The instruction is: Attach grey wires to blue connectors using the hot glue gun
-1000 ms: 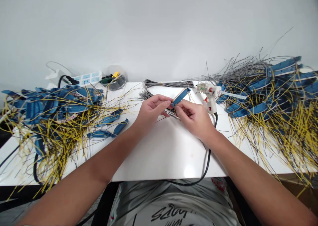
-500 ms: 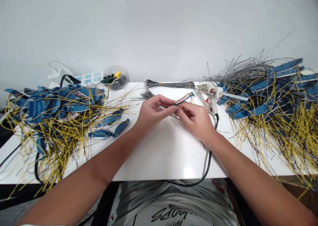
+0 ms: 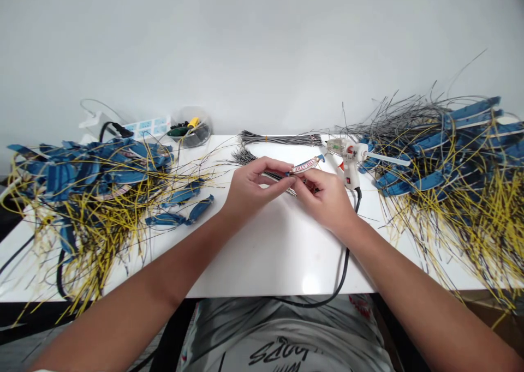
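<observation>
Between my two hands is a narrow blue strip with a pale lettered face, its far end sticking out to the upper right. My left hand pinches its left end with thumb and fingers. Closed under the strip's lower side, my right hand grips it from the right, and its fingertips meet the left ones. Just behind the hands lies a bundle of thin grey wires, partly covered by them. A second wire bundle, tied in the middle, rests farther back.
A white glue gun with its black cord is right of my hands. Heaps of blue pieces with yellow and black wires lie left and right. A clear tub and power strip stand back left.
The strip has turned slightly in my fingers, so its lettered face now shows more fully. Both hands stay in nearly the same place.
</observation>
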Demonstrator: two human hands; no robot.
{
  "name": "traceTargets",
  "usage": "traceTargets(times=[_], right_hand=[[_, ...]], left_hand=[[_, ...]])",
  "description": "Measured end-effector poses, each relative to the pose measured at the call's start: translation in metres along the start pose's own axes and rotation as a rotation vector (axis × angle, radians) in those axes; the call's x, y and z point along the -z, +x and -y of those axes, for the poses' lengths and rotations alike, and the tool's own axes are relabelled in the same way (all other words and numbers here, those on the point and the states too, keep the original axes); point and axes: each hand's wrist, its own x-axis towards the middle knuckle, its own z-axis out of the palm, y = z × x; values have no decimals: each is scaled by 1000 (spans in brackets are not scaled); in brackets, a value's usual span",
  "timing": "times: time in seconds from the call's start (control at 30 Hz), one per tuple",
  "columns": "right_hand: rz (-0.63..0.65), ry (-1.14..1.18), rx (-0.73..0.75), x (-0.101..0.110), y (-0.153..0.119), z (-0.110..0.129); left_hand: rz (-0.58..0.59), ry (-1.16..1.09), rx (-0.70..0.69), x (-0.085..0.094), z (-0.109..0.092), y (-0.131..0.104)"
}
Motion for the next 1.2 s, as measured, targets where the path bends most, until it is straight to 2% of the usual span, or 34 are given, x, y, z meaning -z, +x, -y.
traceTargets(times=[0.17, 0.37, 0.53, 0.6, 0.73, 0.93, 1.0, 1.07, 1.13, 1.2], right_hand=[[-9, -15, 22, 0, 0, 1], [45, -19, 33, 2, 1, 6], [77, -59, 62, 4, 2, 8], [126, -68, 78, 3, 3, 8], [221, -61, 74, 3, 3, 7], [205, -35, 88, 2, 0, 6], [180, -17, 86, 2, 0, 4], [99, 4, 95, 4, 1, 7], [-40, 35, 132, 7, -2, 20], [-185, 93, 171, 12, -10, 43]], left_hand=[[5, 26, -36, 2, -3, 0], [-17, 3, 43, 0, 5, -1], [120, -133, 174, 1, 12, 3], [140, -140, 228, 3, 14, 5], [128, -155, 306, 5, 16, 8], [1, -294, 348, 6, 17, 12], [-19, -313, 339, 7, 18, 13], [-36, -318, 321, 8, 21, 14], [-69, -304, 304, 9, 22, 14], [-96, -276, 295, 10, 23, 14]])
